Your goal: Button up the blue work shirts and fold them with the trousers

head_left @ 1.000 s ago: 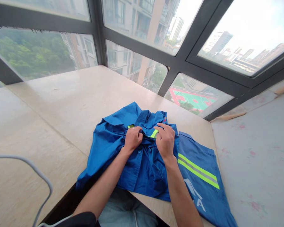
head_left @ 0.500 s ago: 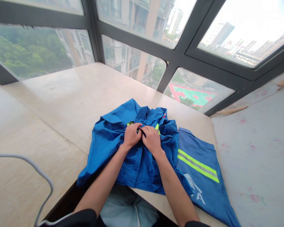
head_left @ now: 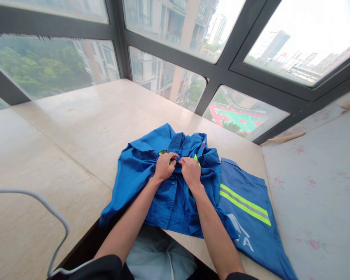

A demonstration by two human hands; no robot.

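Blue shirt (head_left: 140,171) lies crumpled, front up, at the near edge of the table (head_left: 61,128), with its hem hanging over the edge toward the person's lap. Left hand (head_left: 164,167) and right hand (head_left: 190,172) sit side by side at the chest opening just below the collar, fingertips about meeting. Fingers on both are curled tight, pinching the front placket fabric. A neon-yellow stripe peeks out beside each hand. Folded blue garment (head_left: 251,217) with yellow-grey stripes lies flat just right of the shirt, edges overlapping. White cable (head_left: 58,221) loops at left, well apart. Window (head_left: 175,31) behind the table.
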